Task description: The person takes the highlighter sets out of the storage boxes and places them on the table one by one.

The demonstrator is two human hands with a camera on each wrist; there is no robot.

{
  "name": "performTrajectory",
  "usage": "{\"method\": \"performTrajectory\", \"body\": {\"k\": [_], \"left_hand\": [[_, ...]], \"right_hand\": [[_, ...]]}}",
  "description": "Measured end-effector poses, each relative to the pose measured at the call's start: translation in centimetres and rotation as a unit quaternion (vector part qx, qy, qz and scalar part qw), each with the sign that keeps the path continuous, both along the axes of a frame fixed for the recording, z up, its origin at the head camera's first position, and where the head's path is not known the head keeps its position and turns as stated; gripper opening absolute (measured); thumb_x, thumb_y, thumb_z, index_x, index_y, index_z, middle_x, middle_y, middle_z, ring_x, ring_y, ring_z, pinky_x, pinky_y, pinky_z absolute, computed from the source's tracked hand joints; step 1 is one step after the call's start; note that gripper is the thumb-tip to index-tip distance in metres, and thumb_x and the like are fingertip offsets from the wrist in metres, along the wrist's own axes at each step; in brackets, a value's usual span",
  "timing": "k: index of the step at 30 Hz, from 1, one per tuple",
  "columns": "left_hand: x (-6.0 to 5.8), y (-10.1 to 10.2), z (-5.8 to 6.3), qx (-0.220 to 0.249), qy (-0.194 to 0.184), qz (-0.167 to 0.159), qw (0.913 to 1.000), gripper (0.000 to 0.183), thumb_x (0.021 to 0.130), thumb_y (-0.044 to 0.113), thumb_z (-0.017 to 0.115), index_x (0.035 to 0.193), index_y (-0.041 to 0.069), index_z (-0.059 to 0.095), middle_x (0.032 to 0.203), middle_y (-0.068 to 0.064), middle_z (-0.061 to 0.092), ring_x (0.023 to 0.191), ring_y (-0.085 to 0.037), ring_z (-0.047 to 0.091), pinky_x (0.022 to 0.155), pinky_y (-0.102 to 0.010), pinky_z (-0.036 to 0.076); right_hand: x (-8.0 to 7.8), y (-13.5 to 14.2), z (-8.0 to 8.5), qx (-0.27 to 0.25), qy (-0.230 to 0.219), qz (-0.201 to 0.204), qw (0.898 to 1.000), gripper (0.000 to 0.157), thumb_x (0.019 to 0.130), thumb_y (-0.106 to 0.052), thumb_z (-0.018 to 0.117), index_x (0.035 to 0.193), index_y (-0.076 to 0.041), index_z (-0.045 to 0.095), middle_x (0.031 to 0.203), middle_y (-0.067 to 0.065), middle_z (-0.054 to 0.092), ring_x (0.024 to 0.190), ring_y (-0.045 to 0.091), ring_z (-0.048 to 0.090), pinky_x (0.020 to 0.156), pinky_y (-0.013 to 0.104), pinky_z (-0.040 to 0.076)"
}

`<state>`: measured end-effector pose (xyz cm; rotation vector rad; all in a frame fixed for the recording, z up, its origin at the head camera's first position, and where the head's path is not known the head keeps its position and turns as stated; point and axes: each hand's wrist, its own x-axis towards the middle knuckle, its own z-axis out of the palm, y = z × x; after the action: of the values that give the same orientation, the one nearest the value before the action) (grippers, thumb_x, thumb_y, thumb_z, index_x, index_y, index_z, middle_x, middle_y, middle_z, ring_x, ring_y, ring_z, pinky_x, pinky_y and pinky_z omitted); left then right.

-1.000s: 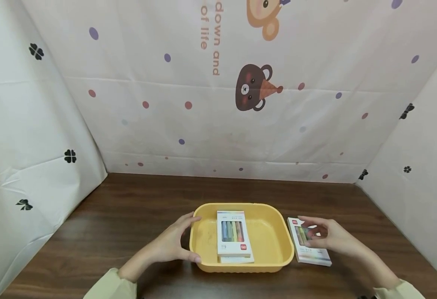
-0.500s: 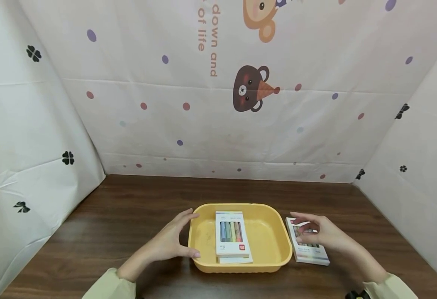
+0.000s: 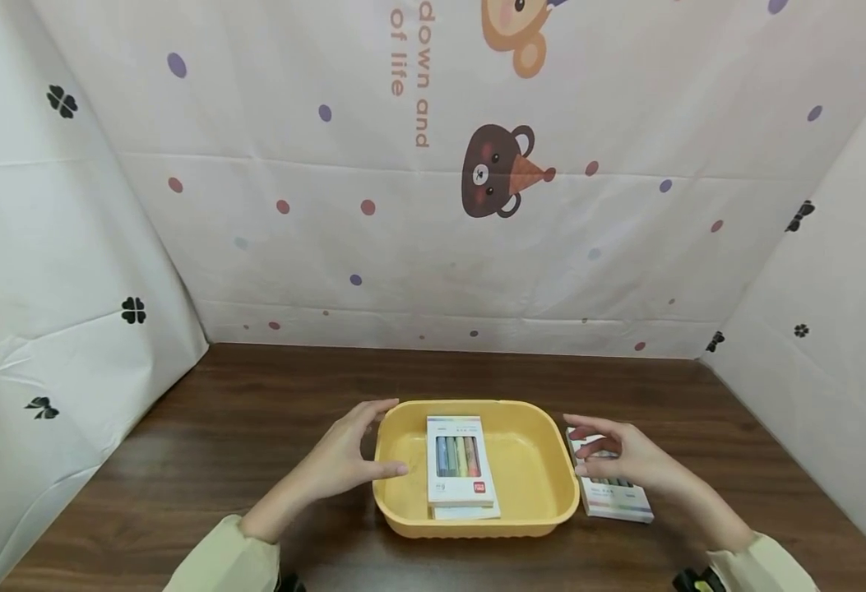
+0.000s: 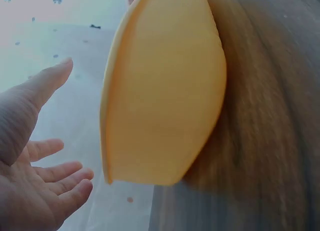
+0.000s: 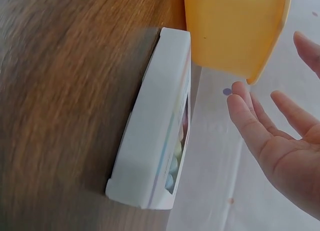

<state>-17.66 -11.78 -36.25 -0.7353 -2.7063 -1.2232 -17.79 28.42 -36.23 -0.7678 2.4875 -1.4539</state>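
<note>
In the head view a yellow plastic basket (image 3: 532, 481) stands on the brown table. Inside it a white box of coloured sticks (image 3: 451, 493) overlaps a second white box (image 3: 470, 514), most of which is hidden. My left hand (image 3: 344, 460) is at the basket's left side, thumb and fingers spread; the left wrist view has them raised beside the yellow wall (image 4: 165, 91). Another box of coloured sticks (image 3: 618, 508) lies flat just right of the basket. Over it hovers my right hand (image 3: 632, 456), fingers loosely bent and holding nothing, fingertips near the basket's right rim.
A dark wood-grain table (image 3: 292, 378) carries everything. White sheets printed with dots and bears form a back wall (image 3: 418, 247), and more white sheeting rises along the left (image 3: 70, 247) and right sides.
My right hand has shifted left over the loose box, toward the basket's rim. My left hand has lifted slightly, its thumb moving up from the rim. Basket and boxes stay put.
</note>
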Motion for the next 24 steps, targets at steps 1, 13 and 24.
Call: {"method": "performTrajectory", "body": {"k": [1, 13, 24], "left_hand": [[-0.1, 0.1, 0.2, 0.000, -0.006, -0.003, 1.0000, 0.083, 0.067, 0.042, 0.078, 0.134, 0.009, 0.042, 0.127, -0.013, 0.049, 0.110, -0.032, 0.051, 0.090, -0.049, 0.042], [-0.6, 2.1, 1.1, 0.009, -0.046, -0.035, 0.9983, 0.069, 0.077, 0.029, 0.073, 0.133, 0.003, 0.040, 0.126, -0.019, 0.050, 0.105, -0.028, 0.055, 0.086, -0.042, 0.046], [-1.4, 3.7, 1.1, -0.035, -0.083, -0.042, 0.9950, 0.060, 0.082, 0.024, 0.068, 0.131, -0.001, 0.043, 0.114, -0.017, 0.057, 0.095, -0.025, 0.060, 0.075, -0.035, 0.051]], "right_hand": [[0.0, -0.1, 0.0, 0.000, -0.002, 0.000, 1.000, 0.063, 0.078, -0.006, 0.069, 0.129, 0.015, 0.037, 0.113, 0.033, 0.049, 0.091, 0.020, 0.061, 0.067, 0.030, 0.053], [-0.7, -0.4, -0.9, -0.018, -0.019, 0.019, 0.999, 0.065, 0.079, -0.003, 0.067, 0.132, 0.013, 0.033, 0.113, 0.030, 0.046, 0.088, 0.014, 0.061, 0.070, 0.029, 0.052], [-1.0, -0.7, -1.2, -0.034, -0.058, 0.041, 0.997, 0.067, 0.079, -0.003, 0.066, 0.135, 0.009, 0.032, 0.114, 0.031, 0.047, 0.090, 0.022, 0.060, 0.068, 0.033, 0.053]]}}
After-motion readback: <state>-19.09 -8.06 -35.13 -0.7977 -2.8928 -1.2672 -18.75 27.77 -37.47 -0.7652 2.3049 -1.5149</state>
